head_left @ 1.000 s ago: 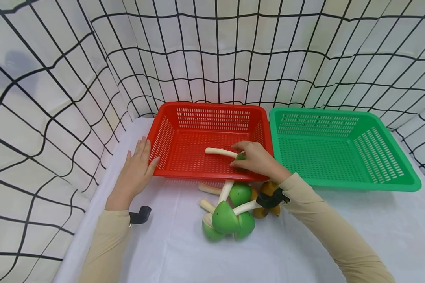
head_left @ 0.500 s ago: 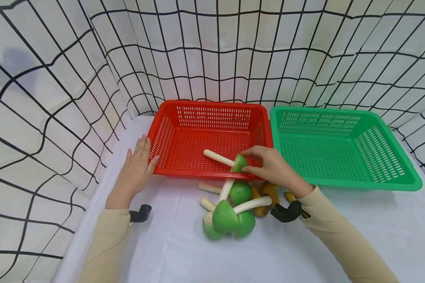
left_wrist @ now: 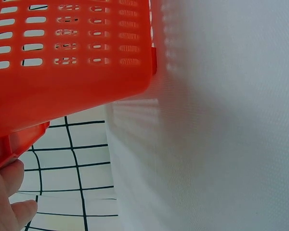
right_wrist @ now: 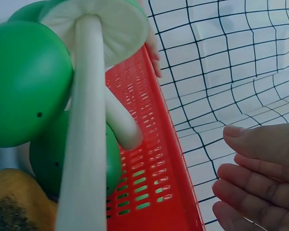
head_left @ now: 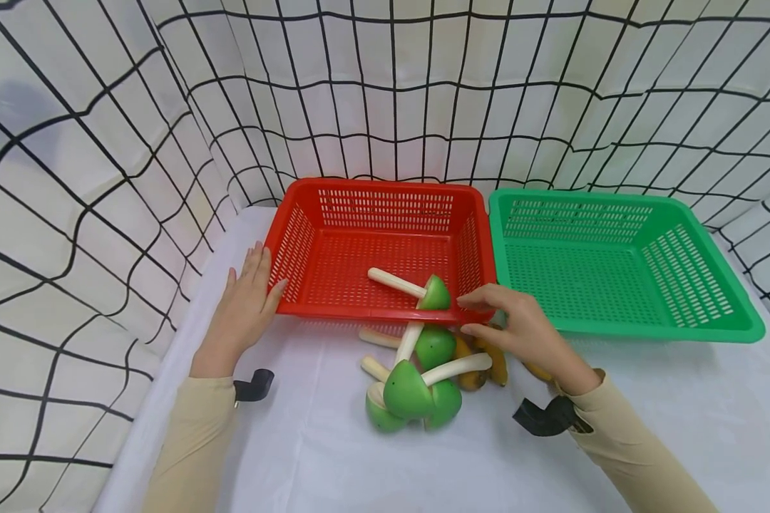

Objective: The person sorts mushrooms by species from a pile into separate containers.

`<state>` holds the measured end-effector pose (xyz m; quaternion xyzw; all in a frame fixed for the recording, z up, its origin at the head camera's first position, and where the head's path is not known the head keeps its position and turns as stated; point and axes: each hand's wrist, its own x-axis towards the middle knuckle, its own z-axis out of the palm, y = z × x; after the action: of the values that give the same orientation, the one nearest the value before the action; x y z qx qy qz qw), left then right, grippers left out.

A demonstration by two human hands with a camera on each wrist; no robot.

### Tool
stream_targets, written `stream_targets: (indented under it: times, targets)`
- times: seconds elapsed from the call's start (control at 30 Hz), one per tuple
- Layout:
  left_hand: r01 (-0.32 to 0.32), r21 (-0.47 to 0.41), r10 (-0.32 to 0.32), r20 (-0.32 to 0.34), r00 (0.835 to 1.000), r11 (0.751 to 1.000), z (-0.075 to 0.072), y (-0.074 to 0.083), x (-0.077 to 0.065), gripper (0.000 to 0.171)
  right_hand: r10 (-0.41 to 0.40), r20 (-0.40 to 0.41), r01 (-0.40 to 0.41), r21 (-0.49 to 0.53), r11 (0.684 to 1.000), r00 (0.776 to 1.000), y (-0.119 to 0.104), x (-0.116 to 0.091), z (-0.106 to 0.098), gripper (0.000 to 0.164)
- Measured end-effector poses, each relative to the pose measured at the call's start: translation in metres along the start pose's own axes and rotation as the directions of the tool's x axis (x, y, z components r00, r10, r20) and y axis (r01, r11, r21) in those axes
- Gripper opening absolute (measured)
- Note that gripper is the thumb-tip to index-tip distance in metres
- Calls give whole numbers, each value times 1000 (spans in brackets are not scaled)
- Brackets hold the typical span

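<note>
Inside the red basket (head_left: 359,311), one toy mushroom (head_left: 435,293) with a green cap and white stem lies near the front wall. My right hand (head_left: 522,329) hovers at that basket's front right corner, fingers spread apart with nothing between them; the right wrist view shows its fingers (right_wrist: 250,185) bare too. On the left, my left hand (head_left: 242,313) rests against the basket's side, fingers straight. Several more green-capped mushrooms (head_left: 408,390) lie heaped on the table before the basket. Yellow-brown bananas (head_left: 497,365) lie right of the heap, partly hidden by mushrooms and my right hand.
A green basket (head_left: 616,330) stands directly right of the red one. Black netting (head_left: 394,88) over white cloth rises behind and at both sides. White cloth (head_left: 334,463) covers the table.
The right hand let go of the mushroom inside the red basket and drew back to the right and toward me. The mushroom's cap came to rest near the front wall. The left hand stayed put.
</note>
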<state>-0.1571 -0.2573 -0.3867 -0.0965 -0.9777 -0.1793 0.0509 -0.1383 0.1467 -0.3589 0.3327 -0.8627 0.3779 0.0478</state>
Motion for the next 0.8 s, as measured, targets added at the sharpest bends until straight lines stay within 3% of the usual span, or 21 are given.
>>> stream_targets:
  times: [0.27,0.53,0.8]
  targets:
    - [-6,-2,6,-7,1000,1000,1,-1,0,66,-52,61,51,17,999,997,1,-20,3,35]
    - [-11,7,11,-15,1000,1000,1,-1,1,66,10,144,-12,11,1000,990,4,-31,12,28]
    - [-7,10,7,-11,1000,1000,2,-1,0,66,-48,139,51,-15,999,989,11,-36,22,30]
